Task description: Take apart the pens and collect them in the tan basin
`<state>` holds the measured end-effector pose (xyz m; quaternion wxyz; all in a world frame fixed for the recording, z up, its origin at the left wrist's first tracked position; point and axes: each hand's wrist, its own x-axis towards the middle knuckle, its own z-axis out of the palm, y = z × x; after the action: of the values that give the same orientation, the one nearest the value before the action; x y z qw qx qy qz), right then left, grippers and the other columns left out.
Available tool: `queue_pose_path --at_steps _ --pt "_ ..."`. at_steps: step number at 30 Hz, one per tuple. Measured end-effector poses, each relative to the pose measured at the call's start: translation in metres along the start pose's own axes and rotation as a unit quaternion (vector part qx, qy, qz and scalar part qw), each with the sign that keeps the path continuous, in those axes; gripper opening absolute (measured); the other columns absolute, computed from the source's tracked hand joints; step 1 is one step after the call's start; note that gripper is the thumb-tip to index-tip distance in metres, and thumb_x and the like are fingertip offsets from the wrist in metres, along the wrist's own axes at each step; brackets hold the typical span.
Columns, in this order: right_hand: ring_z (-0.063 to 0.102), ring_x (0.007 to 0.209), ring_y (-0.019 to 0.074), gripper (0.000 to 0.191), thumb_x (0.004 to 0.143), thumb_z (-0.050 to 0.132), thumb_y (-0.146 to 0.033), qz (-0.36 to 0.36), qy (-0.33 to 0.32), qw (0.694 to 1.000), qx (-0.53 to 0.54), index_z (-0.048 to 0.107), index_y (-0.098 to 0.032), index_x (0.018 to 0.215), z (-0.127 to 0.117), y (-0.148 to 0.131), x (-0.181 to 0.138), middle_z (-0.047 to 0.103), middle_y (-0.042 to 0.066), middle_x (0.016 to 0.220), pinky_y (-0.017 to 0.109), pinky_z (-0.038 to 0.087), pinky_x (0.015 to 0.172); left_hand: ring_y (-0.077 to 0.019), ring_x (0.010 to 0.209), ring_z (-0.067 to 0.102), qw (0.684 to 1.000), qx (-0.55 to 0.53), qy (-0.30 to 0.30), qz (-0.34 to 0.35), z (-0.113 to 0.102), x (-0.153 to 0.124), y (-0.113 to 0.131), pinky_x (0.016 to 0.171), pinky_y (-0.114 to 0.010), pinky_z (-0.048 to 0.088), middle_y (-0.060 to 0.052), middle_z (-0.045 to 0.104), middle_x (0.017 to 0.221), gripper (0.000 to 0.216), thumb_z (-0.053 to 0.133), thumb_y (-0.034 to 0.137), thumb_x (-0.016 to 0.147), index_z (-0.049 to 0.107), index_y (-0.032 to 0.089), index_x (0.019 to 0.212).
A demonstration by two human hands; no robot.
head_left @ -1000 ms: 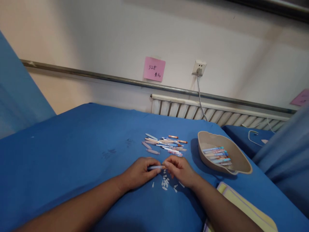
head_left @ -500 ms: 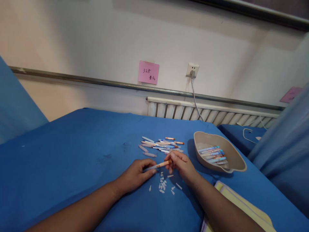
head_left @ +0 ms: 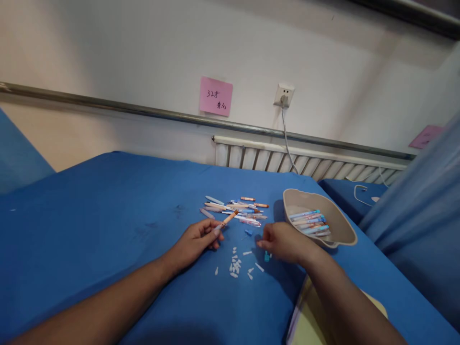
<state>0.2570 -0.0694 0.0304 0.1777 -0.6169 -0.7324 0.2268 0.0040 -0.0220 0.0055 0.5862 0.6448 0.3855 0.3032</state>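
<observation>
My left hand [head_left: 197,239] rests on the blue table [head_left: 108,206] and is closed on an orange-tipped pen [head_left: 226,220] that points up and to the right. My right hand [head_left: 283,242] lies to the right of it, fingers curled low over the cloth beside a small blue piece [head_left: 267,257]; what it pinches, if anything, is hidden. Between the hands lie several small white bits [head_left: 235,266]. A pile of loose pens [head_left: 233,208] lies just beyond my left hand. A beige tray [head_left: 341,235] holding several pens sits to the right.
A yellow-edged cloth [head_left: 305,326] lies under my right forearm at the table's near right edge. Behind the table run a radiator [head_left: 305,163] and a wall rail. A cable hangs from a wall socket [head_left: 283,96]. Blue fabric [head_left: 424,215] hangs at the right.
My right hand has let go of the pen and dropped to the right onto the cloth. My left hand has kept the pen and tilted its orange end upward. The view shifted slightly.
</observation>
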Motion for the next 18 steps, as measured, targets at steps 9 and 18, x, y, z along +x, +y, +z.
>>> queue_pose_path --at_steps 9,18 --pt "0.060 0.068 0.0219 0.018 0.067 0.061 -0.021 -0.034 -0.064 0.977 -0.202 0.062 -0.017 0.084 0.017 -0.021 -0.008 0.067 0.010 0.076 0.027 0.031 0.055 -0.0084 0.056 0.054 1.000 0.000 0.002 -0.008 0.000 0.000 0.001 0.055 -0.022 0.044 0.000 0.061 0.076 0.031 0.059 0.041 0.078 0.053 0.014 0.093" --pt "0.056 0.062 0.0156 0.014 0.075 0.054 -0.019 -0.019 0.022 0.998 -0.052 0.055 -0.018 0.089 0.014 -0.010 0.002 0.063 0.004 0.070 0.024 0.033 0.054 -0.0106 0.061 0.055 1.000 0.020 -0.011 -0.003 -0.001 0.002 -0.006 0.058 -0.023 0.046 -0.001 0.060 0.076 0.034 0.060 0.039 0.077 0.057 0.013 0.098"
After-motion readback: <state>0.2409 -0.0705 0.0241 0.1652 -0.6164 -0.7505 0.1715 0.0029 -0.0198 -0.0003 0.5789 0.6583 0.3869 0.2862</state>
